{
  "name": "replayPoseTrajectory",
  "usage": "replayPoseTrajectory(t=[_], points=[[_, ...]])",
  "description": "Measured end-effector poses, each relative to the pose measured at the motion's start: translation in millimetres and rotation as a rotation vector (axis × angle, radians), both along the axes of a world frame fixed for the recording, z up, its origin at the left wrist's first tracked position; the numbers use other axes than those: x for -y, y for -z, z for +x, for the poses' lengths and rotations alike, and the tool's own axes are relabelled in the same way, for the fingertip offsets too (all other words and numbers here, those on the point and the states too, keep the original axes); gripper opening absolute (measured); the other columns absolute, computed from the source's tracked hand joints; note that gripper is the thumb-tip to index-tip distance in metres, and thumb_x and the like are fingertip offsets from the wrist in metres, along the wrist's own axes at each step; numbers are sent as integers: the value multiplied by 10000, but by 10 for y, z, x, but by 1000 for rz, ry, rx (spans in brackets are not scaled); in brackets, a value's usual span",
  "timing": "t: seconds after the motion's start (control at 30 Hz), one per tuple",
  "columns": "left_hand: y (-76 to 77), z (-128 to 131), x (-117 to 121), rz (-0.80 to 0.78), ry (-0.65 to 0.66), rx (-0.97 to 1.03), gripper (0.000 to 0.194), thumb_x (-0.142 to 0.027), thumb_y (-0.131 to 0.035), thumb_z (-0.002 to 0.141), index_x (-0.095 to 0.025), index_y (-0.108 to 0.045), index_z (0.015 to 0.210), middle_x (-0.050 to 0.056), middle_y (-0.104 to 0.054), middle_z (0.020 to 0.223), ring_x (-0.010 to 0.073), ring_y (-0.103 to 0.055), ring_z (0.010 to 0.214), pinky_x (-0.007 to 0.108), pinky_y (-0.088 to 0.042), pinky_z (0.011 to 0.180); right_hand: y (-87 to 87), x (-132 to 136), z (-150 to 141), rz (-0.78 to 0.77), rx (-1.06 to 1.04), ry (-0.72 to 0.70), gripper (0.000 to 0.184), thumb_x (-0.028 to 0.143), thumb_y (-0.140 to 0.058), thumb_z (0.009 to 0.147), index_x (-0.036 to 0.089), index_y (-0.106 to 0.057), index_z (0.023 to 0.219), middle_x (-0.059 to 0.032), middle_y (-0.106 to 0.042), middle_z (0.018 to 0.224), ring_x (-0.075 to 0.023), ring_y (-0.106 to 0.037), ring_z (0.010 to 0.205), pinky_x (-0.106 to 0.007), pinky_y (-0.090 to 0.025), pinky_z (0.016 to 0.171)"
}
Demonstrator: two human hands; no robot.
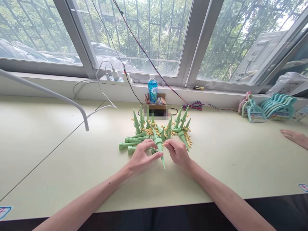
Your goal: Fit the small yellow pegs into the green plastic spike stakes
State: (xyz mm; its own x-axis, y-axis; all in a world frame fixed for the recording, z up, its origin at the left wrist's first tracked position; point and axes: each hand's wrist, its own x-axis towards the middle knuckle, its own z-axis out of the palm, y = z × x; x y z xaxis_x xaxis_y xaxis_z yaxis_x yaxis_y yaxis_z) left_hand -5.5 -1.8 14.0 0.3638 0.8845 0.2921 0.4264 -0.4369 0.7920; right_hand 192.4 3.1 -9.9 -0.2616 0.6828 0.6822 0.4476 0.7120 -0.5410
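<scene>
At the centre of the frame, both forearms are stretched in from the lower corners, hands turned inward. One green spike (pixel 158 142) is held, tip toward the bottom, in the grip of the left hand (pixel 143 154), thumb and fingers closed on it; the right hand (pixel 179 153) is pinched at its side over one tiny yellow piece (pixel 163 144). Just behind, at least ten other green spikes (pixel 136 121) are gathered among many yellow pieces (pixel 149 132). One person's hand (pixel 295 136) is seen at far right. The table (pixel 72 166) is edged below; room is left on both sides.
</scene>
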Motion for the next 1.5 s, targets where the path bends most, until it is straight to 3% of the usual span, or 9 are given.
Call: replayPoseTrajectory(t=[0.2,0.37,0.47,0.57,0.67,0.87,1.03,1.23,1.5], points=[[53,14,4,170,7,19,275,-401,-775,761,-188,-640,871,19,-586,915,170,-574,812,305,-486,718,-14,35,-30,-116,1,3,378,320,-383,1029,201,-458,678,26,-446,569,-111,-361,489,-247,-308,493],[123,36,-19,320,8,57,251,-329,-761,796,-210,-636,978,15,-591,899,158,-573,802,289,-499,707,-22,64,-50,-187,-33,-23,378,323,-361,1033,195,-469,694,24,-461,590,-106,-388,500,-245,-317,513],[134,48,-20,343,-16,48,245,-340,-750,804,-206,-593,936,1,-567,846,151,-545,769,276,-479,675,-23,60,-52,-194,-51,-23,390,333,-353,1035,194,-484,695,23,-468,591,-107,-397,503,-243,-328,519],[96,56,-7,308,-46,43,251,-364,-722,824,-205,-568,942,0,-585,850,157,-550,785,284,-475,705,-41,48,-45,-166,-89,9,378,338,-363,1033,195,-497,710,25,-468,580,-111,-410,507,-243,-340,524],[48,48,-4,210,-49,65,210,-402,-574,923,-193,-589,942,23,-624,866,167,-571,808,302,-476,752,-72,37,-29,-129,-128,61,342,327,-387,1028,196,-511,737,31,-462,571,-113,-417,509,-241,-349,525],[60,32,-39,-19,13,220,583,-541,-291,1000,-170,-653,735,63,-633,762,197,-587,787,325,-482,746,-99,34,-11,-18,-90,57,274,275,-417,1021,191,-573,812,0,-562,650,-125,-502,571,-239,-388,558],[33,51,-32,-45,46,167,576,-577,-328,980,-176,-563,640,27,-572,682,176,-537,717,299,-443,667,-50,42,-13,5,-17,-17,238,252,-424,1021,198,-605,875,-23,-629,717,-137,-568,616,-247,-419,581],[-22,38,-16,-35,58,110,531,-544,-382,976,-170,-569,648,25,-561,690,164,-515,699,281,-421,622,-13,41,-16,-23,-7,17,299,317,-399,1030,198,-606,850,-44,-663,750,-147,-574,629,-262,-444,599],[-60,5,7,-6,67,55,349,-459,-503,947,-180,-676,829,29,-600,823,164,-569,754,283,-463,705,-1,51,-42,-68,-17,44,390,347,-364,1035,202,-483,692,15,-476,582,-119,-399,514,-247,-341,508]])
